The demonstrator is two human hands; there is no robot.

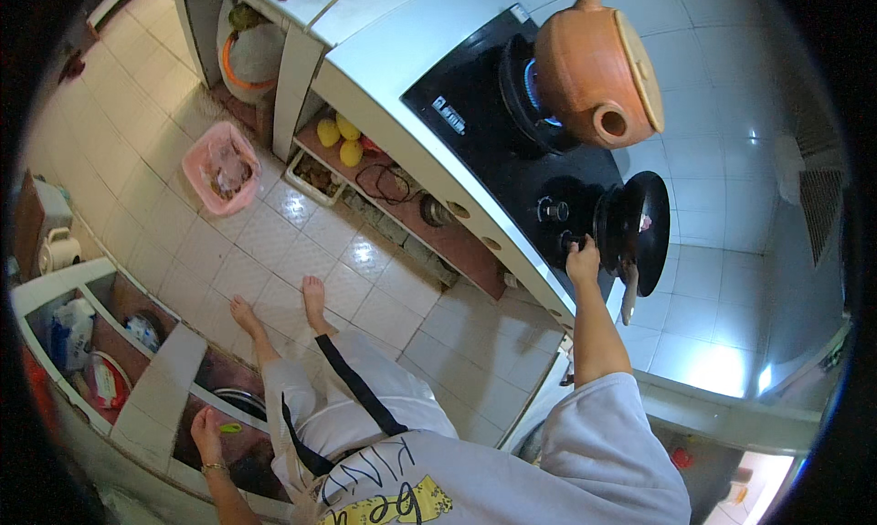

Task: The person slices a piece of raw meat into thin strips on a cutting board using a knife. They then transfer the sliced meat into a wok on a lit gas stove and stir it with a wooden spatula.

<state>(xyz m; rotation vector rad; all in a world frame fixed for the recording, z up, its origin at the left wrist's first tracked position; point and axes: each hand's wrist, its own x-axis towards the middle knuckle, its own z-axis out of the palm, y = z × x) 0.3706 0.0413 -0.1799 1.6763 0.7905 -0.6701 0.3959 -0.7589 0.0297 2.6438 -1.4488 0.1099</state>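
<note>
My right hand [583,259] grips a black control knob [570,241] on the black gas cooktop [473,148]. Beside it, a dark pan [651,230] with a brown handle [630,292] sits on the nearer burner; no flame shows under it. A lidded clay pot [582,72] stands over the other burner, where blue flame [531,85] is lit. My left hand [205,432] hangs low by an open cabinet, its fingers curled. A small green object [231,428] appears right beside it; whether I hold it is unclear.
A pink basin [223,168] with scraps lies on the tiled floor. Under the counter, a shelf [473,264] holds yellow fruit [340,138] and a cable [389,186]. A white-framed cabinet [147,395] with bags stands left, near a cream kettle [59,249].
</note>
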